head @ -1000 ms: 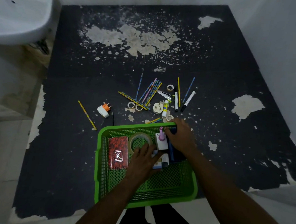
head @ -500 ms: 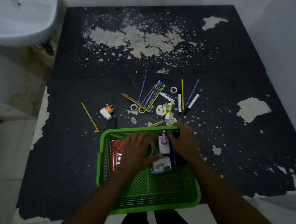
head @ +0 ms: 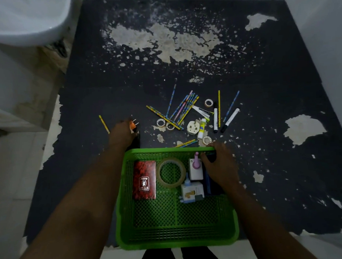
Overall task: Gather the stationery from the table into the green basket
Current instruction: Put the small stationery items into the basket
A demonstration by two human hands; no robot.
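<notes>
Both our bare forearms enter from the bottom edge and run up the frame. Our left arm is stretched the farther, passing along the left side of the green basket [head: 176,242] and out beyond its far corner. The left hand [head: 121,133] is palm down, fingers bent over an orange plug [head: 132,125]; whether they grip it we cannot tell. Our right arm reaches less far, its wrist above the basket's right wall. The right hand [head: 220,166] rests palm down inside the far right corner, fingers loosely bent, thumb spread leftward, fingertips at the rim.
</notes>
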